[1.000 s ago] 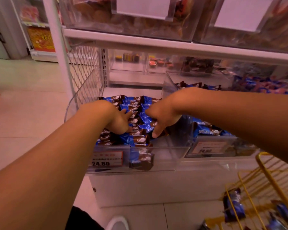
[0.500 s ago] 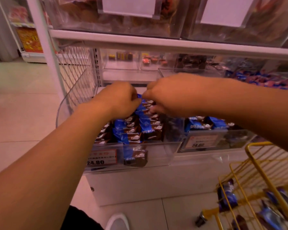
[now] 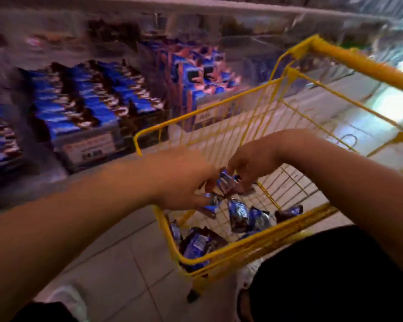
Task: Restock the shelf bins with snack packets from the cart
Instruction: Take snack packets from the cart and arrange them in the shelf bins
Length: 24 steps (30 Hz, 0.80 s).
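Both hands inside yellow cart [image 3: 221, 256] — left hand [image 3: 184, 182], right hand [image 3: 251, 162] pinching blue snack packets [image 3: 225, 182] (fingers curled, blurred).

cart [image 3: 221, 253] top open | wire walls block sides | packets [image 3: 239, 214] litter floor

We list blue-brown snack packets [image 3: 239, 214] loose in the yellow wire cart [image 3: 230, 249], right; clear shelf bins [image 3: 89, 145], left, hold rows.
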{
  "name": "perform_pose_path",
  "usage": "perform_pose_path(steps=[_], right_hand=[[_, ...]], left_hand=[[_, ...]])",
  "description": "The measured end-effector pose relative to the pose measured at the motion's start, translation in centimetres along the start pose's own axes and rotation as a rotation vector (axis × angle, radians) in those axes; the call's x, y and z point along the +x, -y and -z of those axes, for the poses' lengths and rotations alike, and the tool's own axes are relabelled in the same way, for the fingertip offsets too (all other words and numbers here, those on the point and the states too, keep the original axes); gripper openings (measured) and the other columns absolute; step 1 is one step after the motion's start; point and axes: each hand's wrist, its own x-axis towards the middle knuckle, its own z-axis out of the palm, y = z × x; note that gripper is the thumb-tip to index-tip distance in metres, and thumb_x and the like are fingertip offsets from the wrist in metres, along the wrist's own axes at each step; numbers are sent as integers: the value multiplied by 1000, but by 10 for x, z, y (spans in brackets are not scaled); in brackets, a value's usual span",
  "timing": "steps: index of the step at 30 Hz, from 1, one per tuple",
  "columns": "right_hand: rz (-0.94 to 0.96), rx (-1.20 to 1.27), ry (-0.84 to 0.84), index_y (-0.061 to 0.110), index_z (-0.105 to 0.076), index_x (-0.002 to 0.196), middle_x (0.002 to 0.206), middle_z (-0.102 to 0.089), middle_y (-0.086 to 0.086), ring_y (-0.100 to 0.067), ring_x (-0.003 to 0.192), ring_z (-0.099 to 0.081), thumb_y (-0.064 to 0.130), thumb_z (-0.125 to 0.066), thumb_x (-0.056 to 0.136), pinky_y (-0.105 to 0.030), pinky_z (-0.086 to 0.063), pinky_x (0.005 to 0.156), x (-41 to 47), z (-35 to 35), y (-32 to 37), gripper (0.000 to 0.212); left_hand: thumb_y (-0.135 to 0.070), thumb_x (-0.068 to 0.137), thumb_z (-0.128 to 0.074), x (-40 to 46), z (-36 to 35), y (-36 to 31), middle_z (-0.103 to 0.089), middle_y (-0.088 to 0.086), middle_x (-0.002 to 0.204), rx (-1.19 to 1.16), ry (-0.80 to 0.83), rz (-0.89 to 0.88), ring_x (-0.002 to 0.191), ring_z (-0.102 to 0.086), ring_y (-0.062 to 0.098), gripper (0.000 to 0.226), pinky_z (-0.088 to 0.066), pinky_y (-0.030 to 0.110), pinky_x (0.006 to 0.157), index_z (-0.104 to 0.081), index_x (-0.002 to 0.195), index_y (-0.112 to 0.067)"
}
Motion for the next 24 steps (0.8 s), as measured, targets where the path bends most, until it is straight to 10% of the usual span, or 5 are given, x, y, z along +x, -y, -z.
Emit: perform_pose_path(steps=[5,10,15,19,24], right_hand=[[-82,-295,118,17,-63,128,127,-62,-2,-23,114,-59,59,-68,83,-29,-46,76,8,-12,-10,61],[-82,-364,166,13,-54,139,140,-56,-9,-26,122,-57,59,-61,88,-20,-37,48,11,-20,-15,69],[-42,-357,163,12,-48,145,146,-52,-9,-29,133,-50,61,-60,87,-34,-45,91,20,-27,-15,77],[11,-418,131,14,-44,147,150,-48,-6,-27,135,-47,63,-61,86,-36,-40,99,27,-31,0,80],[4,-370,188,13,-41,149,148,-48,-9,-27,129,-54,60,-65,85,-33,-55,85,41,-31,2,83]], left_hand=[[-62,79,-68,94,-28,-12,-53,0,80,184,590,281,74,-55,20,64,-44,29,62,-60,124,-17],[-50,90,-63,107,-77,10,-58,4,129,510,1155,244,123,-52,23,70,-39,35,109,-46,143,-8],[-38,90,-68,102,-84,21,-56,9,136,499,1226,10,83,-57,18,66,-37,14,41,-46,140,-1],[-23,84,-77,107,-79,32,-63,11,124,163,1096,196,109,-62,28,43,-54,35,93,-62,121,-6],[-54,80,-72,117,-59,27,-62,-8,96,-113,965,237,85,-59,13,29,-56,38,87,-64,90,-28]])
